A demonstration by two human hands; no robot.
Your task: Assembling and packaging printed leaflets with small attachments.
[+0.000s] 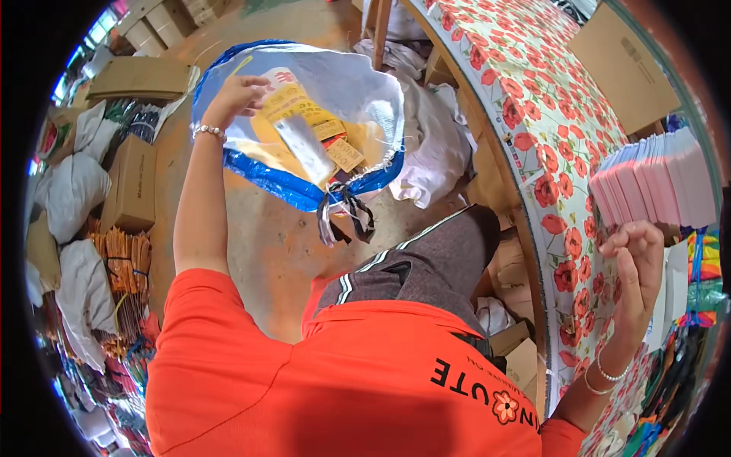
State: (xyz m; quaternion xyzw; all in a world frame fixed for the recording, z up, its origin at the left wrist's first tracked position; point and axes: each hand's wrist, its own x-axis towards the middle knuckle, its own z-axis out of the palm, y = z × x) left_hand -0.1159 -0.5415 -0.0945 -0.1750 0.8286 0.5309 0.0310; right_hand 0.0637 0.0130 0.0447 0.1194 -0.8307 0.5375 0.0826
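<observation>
My left hand, a beaded bracelet at its wrist, reaches over a white sack with a blue rim. Its fingers are curled at the edge of a yellow printed packet inside; what they grip, if anything, is hard to make out. A narrow yellow strip shows just beyond the knuckles. Across the packet lies a whitish clear-wrapped bundle. Black ties hang from the sack's near rim. My right hand, fingers loosely bent and apart, is beside a stack of pink and white cards on the table.
A poppy-patterned cloth covers the long table on the right. A flat cardboard piece lies at its far end. White cloth sacks slump below its edge. Cartons and orange bundles crowd the left side.
</observation>
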